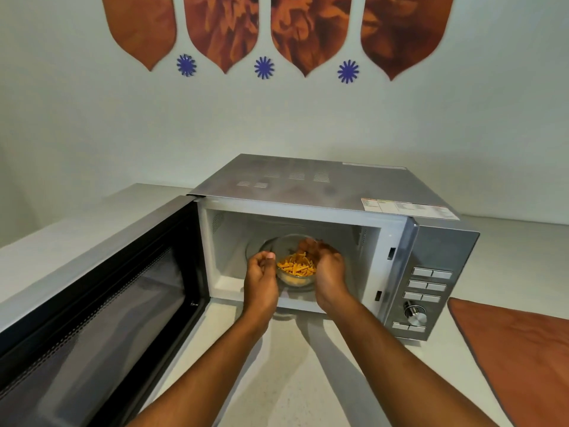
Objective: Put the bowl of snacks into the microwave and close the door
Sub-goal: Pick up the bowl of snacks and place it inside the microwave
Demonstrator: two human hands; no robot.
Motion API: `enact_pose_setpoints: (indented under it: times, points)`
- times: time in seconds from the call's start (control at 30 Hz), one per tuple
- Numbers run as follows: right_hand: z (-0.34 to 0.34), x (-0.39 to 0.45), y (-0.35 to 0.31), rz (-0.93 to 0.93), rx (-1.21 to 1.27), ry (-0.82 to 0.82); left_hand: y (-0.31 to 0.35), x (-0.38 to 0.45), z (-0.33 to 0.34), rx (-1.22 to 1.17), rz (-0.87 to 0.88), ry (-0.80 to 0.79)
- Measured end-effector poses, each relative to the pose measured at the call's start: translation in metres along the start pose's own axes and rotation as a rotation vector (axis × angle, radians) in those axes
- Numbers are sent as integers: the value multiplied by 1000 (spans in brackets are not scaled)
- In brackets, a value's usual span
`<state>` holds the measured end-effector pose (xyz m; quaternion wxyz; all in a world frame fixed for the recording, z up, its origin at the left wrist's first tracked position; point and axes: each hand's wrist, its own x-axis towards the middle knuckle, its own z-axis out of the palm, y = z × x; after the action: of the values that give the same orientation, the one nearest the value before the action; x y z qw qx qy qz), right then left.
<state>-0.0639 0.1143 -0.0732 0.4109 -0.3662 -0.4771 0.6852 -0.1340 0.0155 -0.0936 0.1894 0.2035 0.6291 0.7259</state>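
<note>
A clear glass bowl [295,280] of orange snack sticks [297,265] is at the mouth of the silver microwave [326,186], just inside its white cavity. My left hand [261,280] grips the bowl's left side, thumb over the rim. My right hand [328,269] cups the right side, fingers curled over the far rim. Whether the bowl rests on the glass turntable or hangs just above it, I cannot tell. The microwave door [101,303] stands wide open to the left, its dark window facing me.
The control panel [428,291] with buttons and a round knob is on the microwave's right. A rust-coloured cloth [520,359] lies on the white counter [286,380] at the right. A wall with orange and blue decorations rises behind.
</note>
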Motion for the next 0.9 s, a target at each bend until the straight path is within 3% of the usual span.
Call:
enact_pose_setpoints:
  times: [0.33,0.7,0.9]
  points:
    - [17,17,17,-8,49,69,-11,14,4,15,-62,10]
    - [8,38,19,74,-2,-31,-3,65,23,-36,-154,-33]
    - [6,45,15,-51,-109,-129,-1,85,29,-50,-210,-31]
